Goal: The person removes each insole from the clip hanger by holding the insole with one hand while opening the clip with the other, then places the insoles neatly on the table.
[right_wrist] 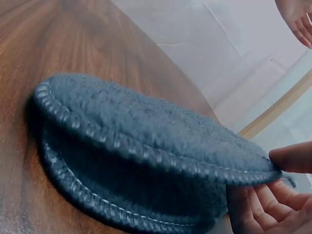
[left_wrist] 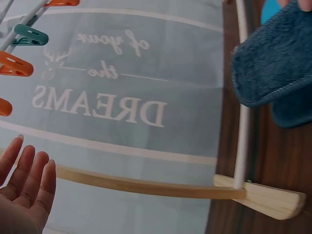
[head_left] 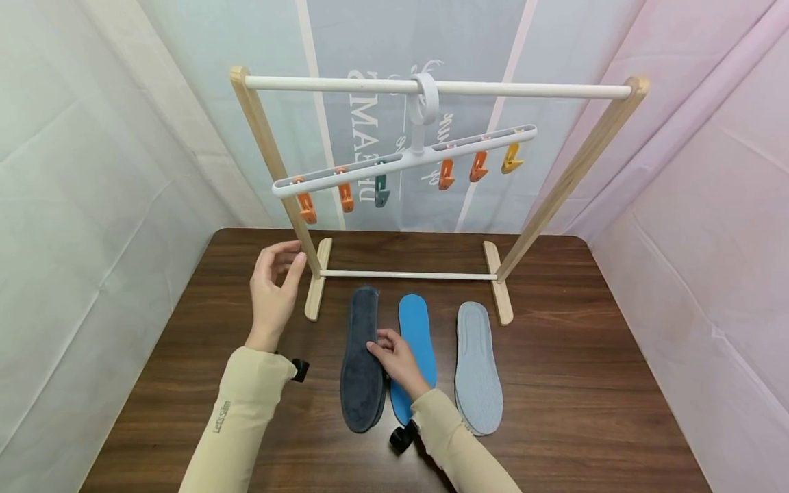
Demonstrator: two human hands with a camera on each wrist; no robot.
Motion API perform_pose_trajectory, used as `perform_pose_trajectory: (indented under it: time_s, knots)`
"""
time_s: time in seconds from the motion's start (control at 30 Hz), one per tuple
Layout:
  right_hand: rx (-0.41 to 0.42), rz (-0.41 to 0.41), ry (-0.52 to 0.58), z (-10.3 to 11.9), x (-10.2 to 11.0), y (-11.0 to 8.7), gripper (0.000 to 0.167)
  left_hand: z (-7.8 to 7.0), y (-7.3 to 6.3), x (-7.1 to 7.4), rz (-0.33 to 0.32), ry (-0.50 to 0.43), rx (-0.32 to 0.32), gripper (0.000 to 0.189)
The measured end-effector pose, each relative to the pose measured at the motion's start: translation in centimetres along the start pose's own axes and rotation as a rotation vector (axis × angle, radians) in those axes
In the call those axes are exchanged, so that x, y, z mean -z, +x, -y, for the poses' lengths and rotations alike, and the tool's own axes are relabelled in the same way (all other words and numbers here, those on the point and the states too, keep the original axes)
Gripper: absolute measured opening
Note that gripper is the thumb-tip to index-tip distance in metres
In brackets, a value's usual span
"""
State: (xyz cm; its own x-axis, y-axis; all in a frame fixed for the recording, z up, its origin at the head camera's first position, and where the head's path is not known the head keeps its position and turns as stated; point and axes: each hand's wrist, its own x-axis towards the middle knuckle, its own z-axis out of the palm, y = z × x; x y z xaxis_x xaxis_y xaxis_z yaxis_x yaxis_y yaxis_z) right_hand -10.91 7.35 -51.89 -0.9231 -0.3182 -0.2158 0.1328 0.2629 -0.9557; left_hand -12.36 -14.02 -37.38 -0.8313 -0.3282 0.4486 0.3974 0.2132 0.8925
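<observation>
Between thumb and fingers, my right hand (head_left: pixel 402 359) pinches the edge of a dark grey-blue fuzzy insole (head_left: pixel 360 370). In the right wrist view this insole tilts up, with a gap over a matching insole (right_wrist: pixel 131 207) below it. My left hand (head_left: pixel 274 294) is raised beside the left post of the wooden rack, its fingers loosely bent around nothing. Above it, a white clip hanger (head_left: pixel 418 159) hangs from the rack's top bar. Its clips are orange, like this clip (head_left: pixel 306 208), plus one green clip (head_left: pixel 381 192) and one yellow clip (head_left: pixel 511 159).
A bright blue insole (head_left: pixel 414 316) lies partly under my right forearm. Light grey insoles (head_left: pixel 479 373) lie stacked to its right. The wooden rack (head_left: pixel 570 174) stands at the back of the brown table (head_left: pixel 573 383), before a printed curtain (head_left: pixel 370 41).
</observation>
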Motion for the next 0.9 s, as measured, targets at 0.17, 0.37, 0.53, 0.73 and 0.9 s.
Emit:
perform_pose_trajectory:
  time_s: [0.17,0.37,0.53,0.73,0.9]
  knots:
    - [-0.028,0.009,-0.016,-0.3,0.0,0.2,0.045,0.6,-1.4,0.4,0.023,0.027,0.024,0.027]
    - [-0.038,0.020,-0.043,-0.3,0.0,0.1,0.046,2.4,-3.0,0.7,0.009,0.075,0.032,0.024]
    - [-0.039,0.028,-0.077,-0.5,-0.1,0.0,0.044,5.2,-4.6,1.2,-0.017,0.214,0.021,0.017]
    - [-0.006,0.030,-0.100,-0.3,0.2,-0.2,0.045,6.3,-6.4,1.4,0.025,0.323,-0.022,0.013]
    - [0.059,0.030,-0.202,0.6,0.9,-0.9,0.046,6.6,-7.9,1.3,0.057,0.346,-0.023,0.012]
